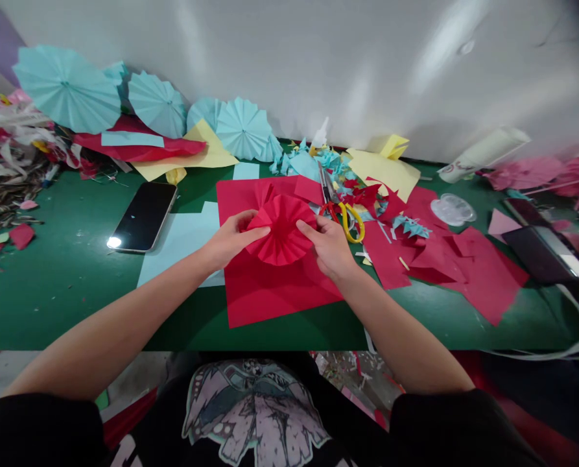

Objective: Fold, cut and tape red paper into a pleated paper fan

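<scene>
A round, pleated red paper rosette (284, 250) is held above the table between both hands. My left hand (235, 237) pinches its left edge, the thumb lying on the front folds. At the right edge my right hand (328, 243) grips it the same way, thumb on top. Beneath it lies a large red paper sheet (264, 298), with light blue paper (182, 243) partly under its left side. Scissors with yellow handles (351, 224) lie just right of my right hand.
A phone (146, 217) lies on the green table (75, 292) at the left. Light blue pleated rosettes (243, 128) stand along the wall. Red paper pieces (488, 272), a clear round lid (453, 209) and a dark device (544, 253) are at the right.
</scene>
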{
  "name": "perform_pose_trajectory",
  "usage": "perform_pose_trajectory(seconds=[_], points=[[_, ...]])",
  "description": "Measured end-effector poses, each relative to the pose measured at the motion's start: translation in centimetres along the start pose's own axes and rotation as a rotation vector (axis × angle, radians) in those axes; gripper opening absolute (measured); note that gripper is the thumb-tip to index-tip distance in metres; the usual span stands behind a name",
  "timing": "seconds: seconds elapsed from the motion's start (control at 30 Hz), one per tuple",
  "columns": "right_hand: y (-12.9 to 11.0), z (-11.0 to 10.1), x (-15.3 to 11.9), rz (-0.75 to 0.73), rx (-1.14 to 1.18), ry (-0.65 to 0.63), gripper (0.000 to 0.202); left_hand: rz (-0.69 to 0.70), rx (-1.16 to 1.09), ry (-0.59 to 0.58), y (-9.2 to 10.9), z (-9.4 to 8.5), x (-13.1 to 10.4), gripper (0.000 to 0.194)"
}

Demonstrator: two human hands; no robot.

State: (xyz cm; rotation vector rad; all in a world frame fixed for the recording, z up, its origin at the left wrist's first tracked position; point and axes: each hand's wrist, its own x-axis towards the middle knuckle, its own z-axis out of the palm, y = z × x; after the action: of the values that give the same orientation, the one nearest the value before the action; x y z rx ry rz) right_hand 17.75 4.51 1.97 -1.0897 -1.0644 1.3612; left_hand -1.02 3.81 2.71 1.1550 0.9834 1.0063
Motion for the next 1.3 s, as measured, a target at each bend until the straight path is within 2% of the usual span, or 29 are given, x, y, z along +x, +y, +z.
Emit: perform_pose_trajectory(seconds=[0.17, 0.37, 0.5, 0.7, 0.93, 1.13, 1.23, 1.3], points=[[-0.3, 0.1, -0.1, 0.028, 0.060, 0.005, 0.022, -0.050, 0.002, -0.011, -0.2, 0.2, 0.0, 0.031], [-0.9, 0.5, 0.0, 0.177, 0.213, 0.054, 0.037, -0.060, 0.008, 0.050, -0.2, 0.2, 0.2, 0.029], [-1.1, 0.5, -0.1, 0.228, 0.246, 0.023, 0.034, -0.073, -0.021, 0.070, 0.0, 0.4, 0.2, 0.027], [-1.0, 0.5, -0.2, 0.313, 0.235, -0.070, 0.034, -0.032, 0.004, 0.036, -0.6, 0.2, 0.2, 0.027], [-0.6, 0.6, -0.2, 0.402, 0.215, -0.068, 0.035, -0.038, 0.077, -0.006, -0.9, 0.2, 0.0, 0.032], [-0.8, 0.4, -0.1, 0.326, 0.157, -0.083, 0.031, -0.009, 0.002, 0.112, -1.0, 0.2, 0.4, 0.028], [-0.8, 0.2, -0.1, 0.342, 0.169, -0.071, 0.028, 0.020, -0.020, 0.191, -1.2, 0.1, 0.8, 0.024], [-0.8, 0.1, -0.1, 0.340, 0.176, -0.080, 0.026, 0.031, 0.001, 0.202, -1.3, 0.1, 0.8, 0.024]])
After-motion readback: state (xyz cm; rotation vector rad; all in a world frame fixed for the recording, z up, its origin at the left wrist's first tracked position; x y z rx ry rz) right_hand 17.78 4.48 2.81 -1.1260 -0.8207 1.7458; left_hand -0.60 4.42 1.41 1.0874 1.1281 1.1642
